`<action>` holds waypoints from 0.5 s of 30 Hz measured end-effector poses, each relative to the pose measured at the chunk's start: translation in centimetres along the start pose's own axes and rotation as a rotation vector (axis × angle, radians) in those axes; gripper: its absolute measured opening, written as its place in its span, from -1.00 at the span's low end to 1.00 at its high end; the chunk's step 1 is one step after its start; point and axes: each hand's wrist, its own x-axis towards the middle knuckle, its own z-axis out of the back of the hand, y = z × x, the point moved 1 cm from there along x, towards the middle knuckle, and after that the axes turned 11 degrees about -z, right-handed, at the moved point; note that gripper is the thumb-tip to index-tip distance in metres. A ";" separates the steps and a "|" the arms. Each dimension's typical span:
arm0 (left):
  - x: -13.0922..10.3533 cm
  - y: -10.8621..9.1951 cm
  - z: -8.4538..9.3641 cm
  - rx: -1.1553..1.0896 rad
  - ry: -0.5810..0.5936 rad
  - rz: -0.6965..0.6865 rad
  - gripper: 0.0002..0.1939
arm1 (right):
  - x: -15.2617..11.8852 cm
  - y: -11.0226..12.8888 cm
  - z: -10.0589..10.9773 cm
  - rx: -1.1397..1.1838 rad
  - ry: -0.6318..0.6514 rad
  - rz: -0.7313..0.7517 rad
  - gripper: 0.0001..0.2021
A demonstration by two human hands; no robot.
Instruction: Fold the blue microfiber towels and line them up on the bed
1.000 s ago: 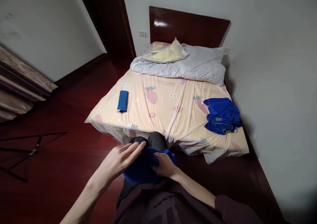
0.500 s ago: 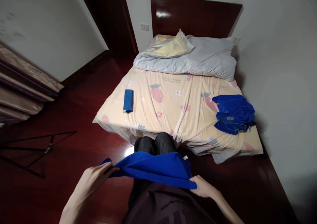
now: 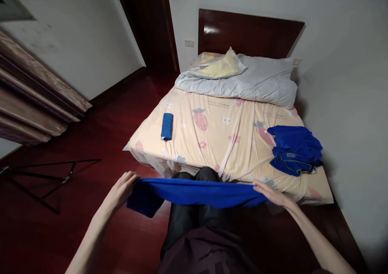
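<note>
A blue cloth (image 3: pixel 194 192) is stretched sideways in front of my knees, its top edge pulled nearly straight. Its exact kind does not show. My left hand (image 3: pixel 123 189) grips the left end, where a darker flap hangs lower. At the right end, my right hand (image 3: pixel 271 192) pinches the upper edge. A folded blue cloth bundle (image 3: pixel 166 126) lies on the left of the bed (image 3: pixel 222 144). Toward the bed's right edge is a loose heap of blue clothes (image 3: pixel 297 149), one with thin green piping.
Grey bedding (image 3: pixel 263 76) and a yellow pillow (image 3: pixel 222 67) lie by the dark wooden headboard (image 3: pixel 248 31). On the floor to the left stand black tripod legs (image 3: pixel 54 179). A shiny curtain (image 3: pixel 36 92) hangs along the left wall.
Both hands have risen and spread apart, drawing the blue cloth wider and straighter. The camera view has shifted slightly; the things on the bed have stayed in place.
</note>
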 end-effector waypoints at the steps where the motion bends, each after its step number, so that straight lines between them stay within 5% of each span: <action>1: 2.0 0.6 0.6 0.006 -0.035 0.011 -0.64 | 0.5 1.0 1.6 -0.031 -0.058 0.013 -0.51; 5: 8.4 2.2 3.9 0.054 -0.114 0.007 -0.65 | 0.8 3.5 7.7 -0.130 -0.319 0.135 -0.55; 8: 10.9 2.5 6.0 0.069 -0.221 -0.043 -0.64 | -0.3 3.0 10.7 -0.167 -0.579 0.182 -0.58; 11: 11.6 2.3 6.3 0.047 -0.262 -0.061 -0.63 | -1.7 0.6 11.1 -0.182 -0.737 0.192 -0.61; 15: 10.4 2.0 4.8 0.008 -0.116 -0.067 -0.61 | -3.5 -3.1 9.0 -0.191 -0.719 0.194 -0.67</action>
